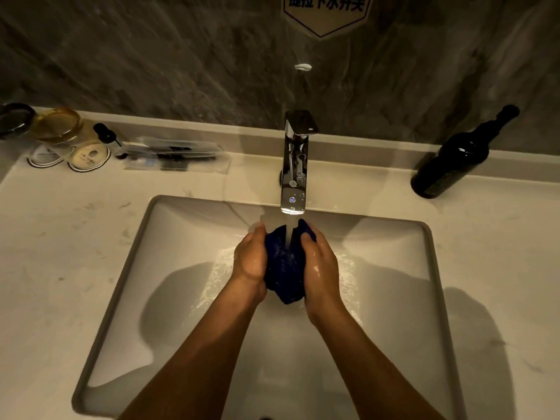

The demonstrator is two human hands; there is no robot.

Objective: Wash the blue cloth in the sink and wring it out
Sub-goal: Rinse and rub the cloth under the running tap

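A dark blue cloth (284, 265), bunched into a wet lump, sits between both my hands over the white rectangular sink (169, 237). My left hand (250, 259) presses on its left side and my right hand (321, 265) on its right side, each gripping the cloth. Water runs from the chrome faucet (295, 165) straight onto the top of the cloth. Foamy water spreads on the basin floor around my hands. The cloth's lower tip hangs just below my palms.
A dark glass bottle (454, 159) stands on the counter at the right. At the back left are glass jars (57, 125), a small dropper bottle (109, 137) and packaged toiletries (175, 153). A marble wall with a sticker rises behind the faucet.
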